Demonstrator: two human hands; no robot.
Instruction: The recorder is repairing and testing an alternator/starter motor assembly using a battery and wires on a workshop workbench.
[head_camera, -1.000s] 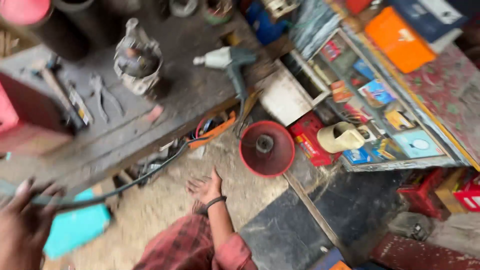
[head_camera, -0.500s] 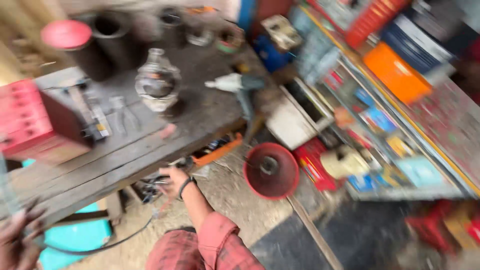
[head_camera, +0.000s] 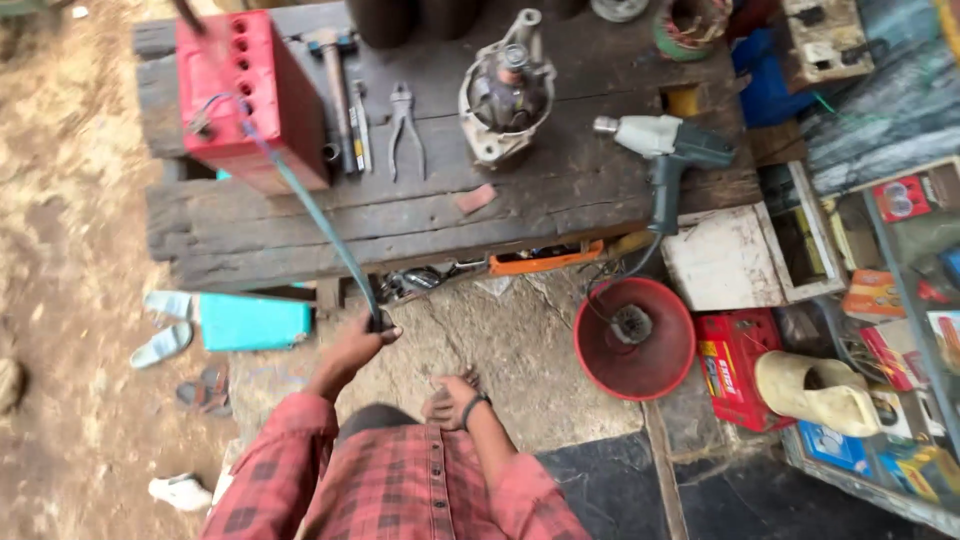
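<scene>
Left hand: the left hand (head_camera: 352, 345) now grips the end of the blue-green cable (head_camera: 310, 210), fingers clenched round it; a second ago it hung low at the picture's edge.
Cable: it runs taut from the fist up to the red battery (head_camera: 250, 95) on the tabletop (head_camera: 560, 195).
Right hand: the right hand (head_camera: 452, 398) rests released near the knee, grasping nothing.
View: the blur has cleared; pliers (head_camera: 404, 125) and drill (head_camera: 665, 150) lie untouched.
Meaning: the work seems centred on the battery lead.

Teal cable (head_camera: 315, 215) taut, slanting from red battery box (head_camera: 250, 95) down past bench edge.
</scene>
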